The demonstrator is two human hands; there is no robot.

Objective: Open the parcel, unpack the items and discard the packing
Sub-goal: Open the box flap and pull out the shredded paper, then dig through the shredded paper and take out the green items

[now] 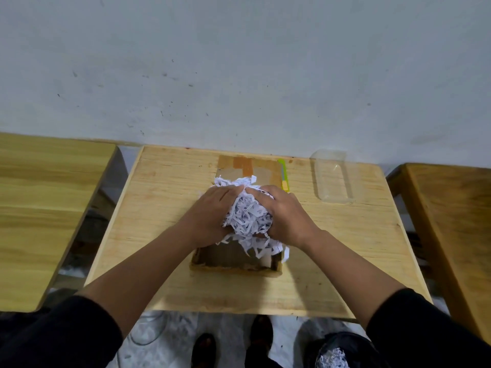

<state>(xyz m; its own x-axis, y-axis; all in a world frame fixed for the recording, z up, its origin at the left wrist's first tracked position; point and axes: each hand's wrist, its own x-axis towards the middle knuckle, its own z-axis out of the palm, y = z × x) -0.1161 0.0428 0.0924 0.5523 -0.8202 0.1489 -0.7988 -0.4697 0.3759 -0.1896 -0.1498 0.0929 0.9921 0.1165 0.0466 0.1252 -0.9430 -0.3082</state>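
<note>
An open cardboard parcel [233, 264] stands in the middle of the wooden table [159, 203], its taped far flap [244, 166] folded back flat. A large wad of white shredded paper [248, 219] is gathered above the box opening. My left hand [215, 211] presses on its left side and my right hand [284, 213] on its right side, so both hold the wad between them. Loose strips hang down over the box's right rim. What else lies inside the box is hidden.
A yellow-green box cutter [283, 173] lies beside the flap's right edge. A clear plastic container [333, 177] lies at the table's back right. A dark bin with shredded paper [332, 357] stands on the floor at lower right. More wooden tables flank both sides.
</note>
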